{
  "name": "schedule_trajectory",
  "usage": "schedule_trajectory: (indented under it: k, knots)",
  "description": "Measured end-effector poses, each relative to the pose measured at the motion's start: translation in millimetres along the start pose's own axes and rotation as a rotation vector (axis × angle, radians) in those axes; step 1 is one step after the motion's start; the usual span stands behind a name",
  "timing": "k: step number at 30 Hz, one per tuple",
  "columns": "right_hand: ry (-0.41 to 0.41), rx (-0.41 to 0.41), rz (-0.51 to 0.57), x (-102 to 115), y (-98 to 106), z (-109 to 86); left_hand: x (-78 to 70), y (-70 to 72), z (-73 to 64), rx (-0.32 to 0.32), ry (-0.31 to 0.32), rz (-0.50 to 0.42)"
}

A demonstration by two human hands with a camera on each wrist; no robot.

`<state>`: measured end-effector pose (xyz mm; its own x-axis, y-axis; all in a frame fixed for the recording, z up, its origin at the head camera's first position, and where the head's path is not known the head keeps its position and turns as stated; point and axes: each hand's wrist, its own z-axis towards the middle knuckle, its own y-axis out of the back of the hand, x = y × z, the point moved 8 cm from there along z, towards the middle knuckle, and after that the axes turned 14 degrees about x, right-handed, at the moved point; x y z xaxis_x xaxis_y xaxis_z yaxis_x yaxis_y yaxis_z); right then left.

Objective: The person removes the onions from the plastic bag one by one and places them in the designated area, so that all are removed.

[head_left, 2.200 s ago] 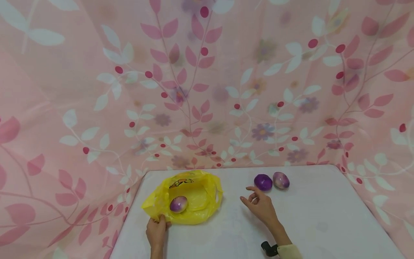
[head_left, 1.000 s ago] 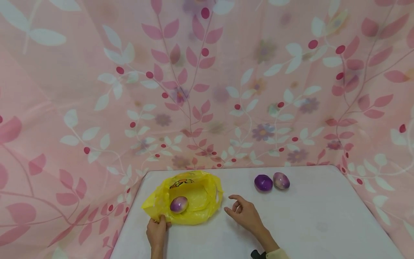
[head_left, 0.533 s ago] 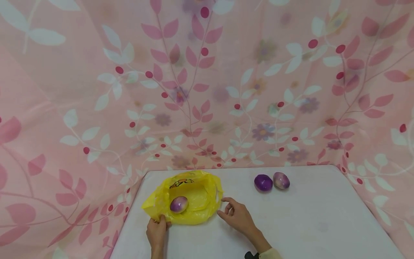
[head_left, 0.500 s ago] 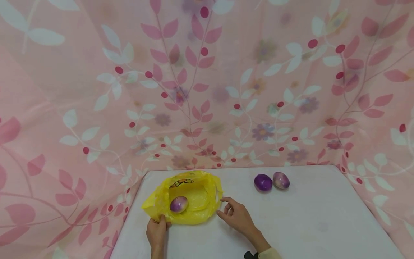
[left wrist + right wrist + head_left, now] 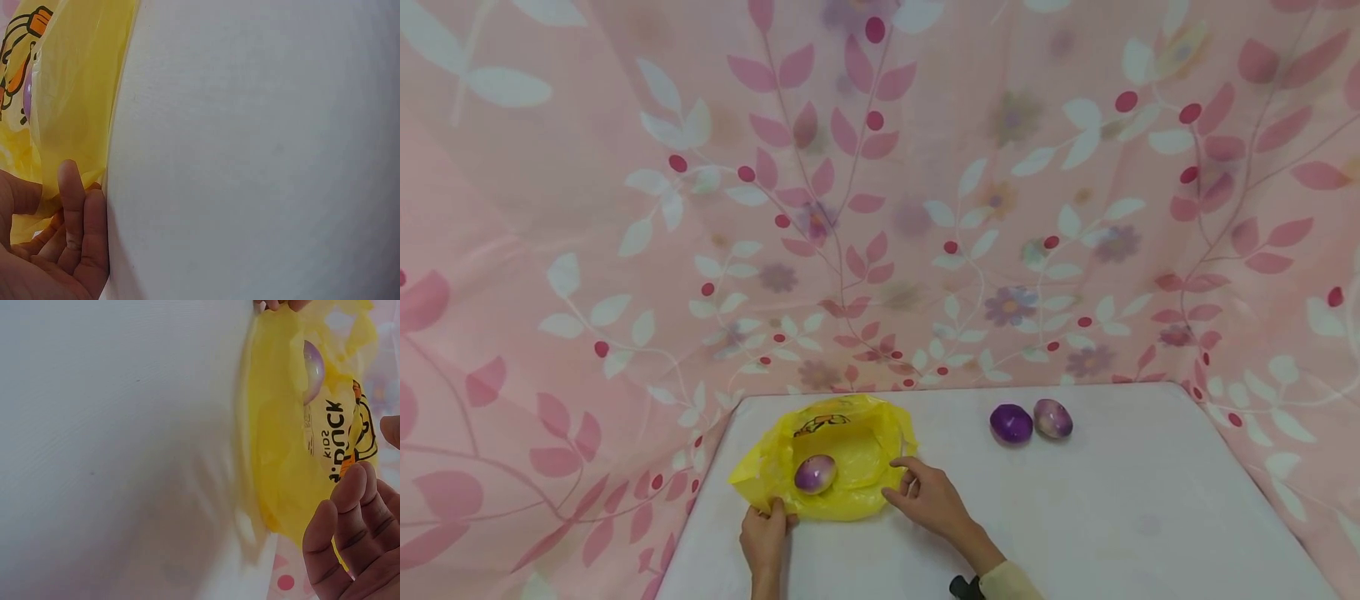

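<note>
A yellow plastic bag (image 5: 857, 500) lies with its mouth spread wide on the table, a cartoon print on its inner wall. Inside it sits a glossy, rounded purple-and-white object (image 5: 815, 474), its exact kind unclear. My left hand (image 5: 763, 540) pinches the bag's near left edge between thumb and fingers. At the bag's right edge is my right hand (image 5: 931, 500), fingers loosely bent and thumb apart, with nothing seen between them. In the right wrist view, the fingers (image 5: 350, 487) overlap the bag; whether they touch it I cannot tell.
Toward the back right of the white table (image 5: 1112, 517), a deep purple rounded object (image 5: 1011, 424) sits beside a purple-and-white one (image 5: 1053, 418). A pink floral curtain (image 5: 880, 250) hangs behind. A black device (image 5: 964, 587) is at the right wrist.
My right hand has moved left, from near the two purple objects to the bag's right edge. The left hand, the bag and the rounded objects have stayed in place.
</note>
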<state>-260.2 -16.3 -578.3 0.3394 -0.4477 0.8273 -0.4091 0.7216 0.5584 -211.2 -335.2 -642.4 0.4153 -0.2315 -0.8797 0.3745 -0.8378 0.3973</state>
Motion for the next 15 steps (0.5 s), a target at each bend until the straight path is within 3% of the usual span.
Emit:
schedule_trajectory:
  k: [15]
  knots:
    - [-0.042, 0.032, 0.017, 5.7, -9.5, 18.9, -1.6, -0.2, -0.6, 0.002, -0.013, 0.0]
